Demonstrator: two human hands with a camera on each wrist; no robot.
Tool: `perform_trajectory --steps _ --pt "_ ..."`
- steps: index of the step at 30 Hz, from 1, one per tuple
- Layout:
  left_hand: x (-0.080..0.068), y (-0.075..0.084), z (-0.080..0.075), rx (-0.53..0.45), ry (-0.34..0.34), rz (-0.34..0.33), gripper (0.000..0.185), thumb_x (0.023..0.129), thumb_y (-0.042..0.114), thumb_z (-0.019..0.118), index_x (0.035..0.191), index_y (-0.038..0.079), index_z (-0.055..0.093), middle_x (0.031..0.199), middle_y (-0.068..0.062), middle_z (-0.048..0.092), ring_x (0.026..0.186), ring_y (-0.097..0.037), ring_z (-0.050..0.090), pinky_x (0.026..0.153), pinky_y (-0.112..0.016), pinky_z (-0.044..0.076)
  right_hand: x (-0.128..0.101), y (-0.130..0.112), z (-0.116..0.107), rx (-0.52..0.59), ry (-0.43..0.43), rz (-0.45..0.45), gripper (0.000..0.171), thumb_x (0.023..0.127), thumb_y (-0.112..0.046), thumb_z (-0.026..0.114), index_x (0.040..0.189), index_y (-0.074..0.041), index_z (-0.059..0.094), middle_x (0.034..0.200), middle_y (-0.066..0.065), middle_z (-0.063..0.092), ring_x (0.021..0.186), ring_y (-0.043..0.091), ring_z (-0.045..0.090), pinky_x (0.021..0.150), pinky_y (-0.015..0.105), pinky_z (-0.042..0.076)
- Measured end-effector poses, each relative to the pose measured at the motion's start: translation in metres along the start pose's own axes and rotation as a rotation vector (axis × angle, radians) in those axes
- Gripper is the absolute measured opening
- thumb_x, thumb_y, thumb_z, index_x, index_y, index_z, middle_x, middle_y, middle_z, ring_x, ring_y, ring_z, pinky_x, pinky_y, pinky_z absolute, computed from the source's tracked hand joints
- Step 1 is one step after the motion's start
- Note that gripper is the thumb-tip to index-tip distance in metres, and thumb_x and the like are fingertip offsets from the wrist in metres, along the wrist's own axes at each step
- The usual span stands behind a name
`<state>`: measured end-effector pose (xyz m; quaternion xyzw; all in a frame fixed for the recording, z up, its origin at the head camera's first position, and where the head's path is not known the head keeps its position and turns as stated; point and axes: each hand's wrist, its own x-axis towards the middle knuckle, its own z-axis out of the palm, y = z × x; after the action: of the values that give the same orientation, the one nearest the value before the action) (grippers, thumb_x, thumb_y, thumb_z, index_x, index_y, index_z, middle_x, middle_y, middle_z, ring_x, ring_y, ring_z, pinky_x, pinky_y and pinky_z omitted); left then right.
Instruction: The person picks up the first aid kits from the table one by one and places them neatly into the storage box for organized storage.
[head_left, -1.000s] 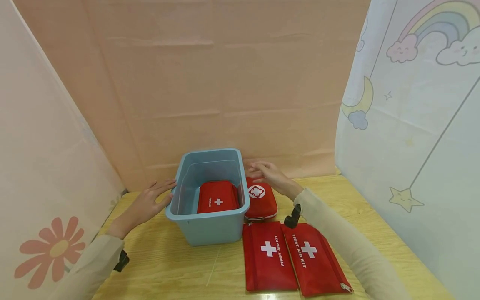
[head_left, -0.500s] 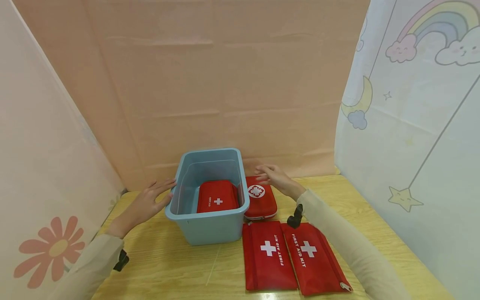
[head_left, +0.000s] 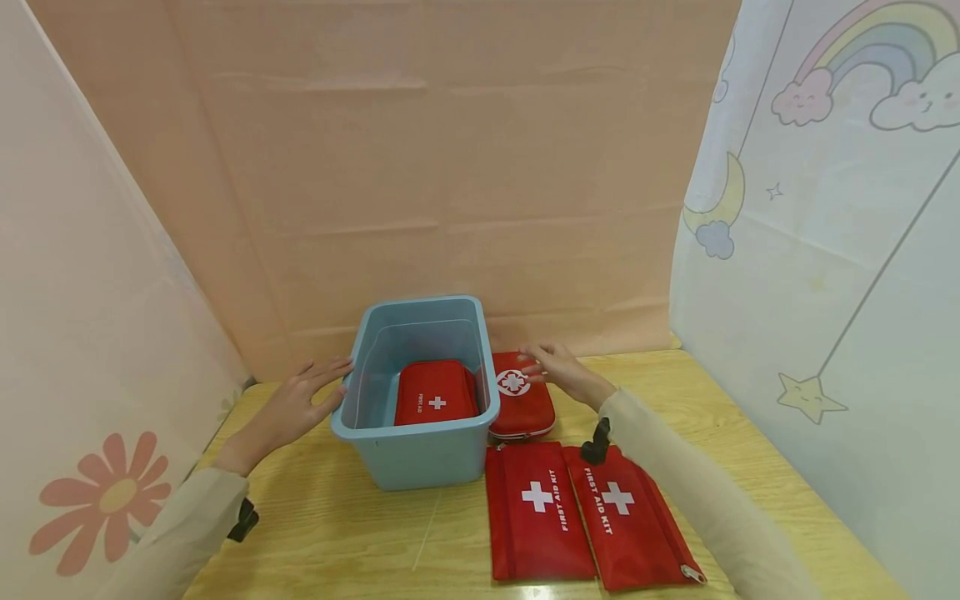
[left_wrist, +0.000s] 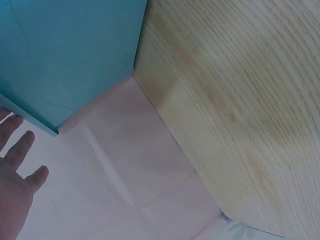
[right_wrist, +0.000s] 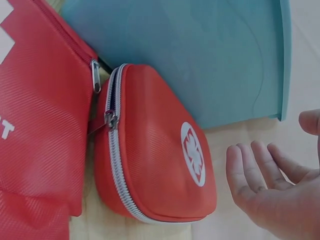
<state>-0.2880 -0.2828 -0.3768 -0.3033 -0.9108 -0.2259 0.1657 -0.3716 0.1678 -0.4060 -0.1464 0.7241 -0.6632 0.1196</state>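
A blue plastic bin point(head_left: 427, 458) stands on the table with a red first aid case point(head_left: 431, 393) lying inside it. My left hand point(head_left: 298, 404) rests its fingers on the bin's left rim, thumb spread apart. To the right of the bin lies a red zippered case point(right_wrist: 155, 145) with a white round emblem. Above that case hovers my right hand point(head_left: 564, 373), fingers loosely bent, holding nothing; the right wrist view shows a gap between fingertips and case.
Two flat red first aid pouches point(head_left: 536, 512) lie side by side in front of the zippered case, on the wooden table point(head_left: 360, 542). A peach cloth point(head_left: 450, 167) hangs behind, and patterned white cloths point(head_left: 847, 250) stand at both sides.
My right hand has drawn away from the bin's right rim, rightward and slightly lower over the zippered case. The left hand and the bin stay where they were.
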Motion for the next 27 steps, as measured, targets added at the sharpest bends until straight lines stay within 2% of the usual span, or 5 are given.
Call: perform_trajectory --steps 5,10,19,27 --pt "0.000 0.000 0.000 -0.001 -0.002 -0.002 0.046 0.100 0.022 0.060 0.140 -0.001 0.054 0.146 -0.017 0.049 0.138 -0.040 0.038 0.115 -0.060 0.016 -0.002 0.004 -0.002 0.001 0.002 0.008 0.039 0.106 -0.017 0.044 0.131 0.013 0.047 0.115 0.020 0.058 0.120 0.059 0.044 0.105 0.065 0.035" --pt "0.000 -0.001 0.000 -0.002 -0.003 -0.004 0.046 0.100 0.023 0.060 0.140 0.000 0.054 0.147 -0.017 0.049 0.139 -0.039 0.038 0.115 -0.060 0.016 -0.003 0.007 -0.003 -0.030 0.005 0.025 0.041 0.106 -0.020 0.044 0.134 0.011 0.047 0.132 0.034 0.047 0.121 0.056 0.046 0.105 0.063 0.036" --pt "0.000 -0.003 0.001 -0.010 -0.007 -0.003 0.046 0.101 0.023 0.059 0.141 0.000 0.054 0.147 -0.017 0.048 0.138 -0.042 0.037 0.115 -0.060 0.016 -0.004 0.015 -0.006 -0.051 0.017 0.100 0.046 0.106 -0.022 0.045 0.138 0.011 0.043 0.144 0.034 0.036 0.119 0.050 0.048 0.105 0.058 0.039" --pt "0.000 -0.003 0.001 -0.012 0.000 0.001 0.046 0.101 0.023 0.059 0.141 0.000 0.054 0.146 -0.017 0.049 0.138 -0.040 0.038 0.115 -0.060 0.016 -0.003 0.020 -0.007 -0.063 0.023 0.113 0.045 0.106 -0.020 0.046 0.139 0.011 0.045 0.143 0.034 0.038 0.109 0.043 0.054 0.102 0.056 0.043"
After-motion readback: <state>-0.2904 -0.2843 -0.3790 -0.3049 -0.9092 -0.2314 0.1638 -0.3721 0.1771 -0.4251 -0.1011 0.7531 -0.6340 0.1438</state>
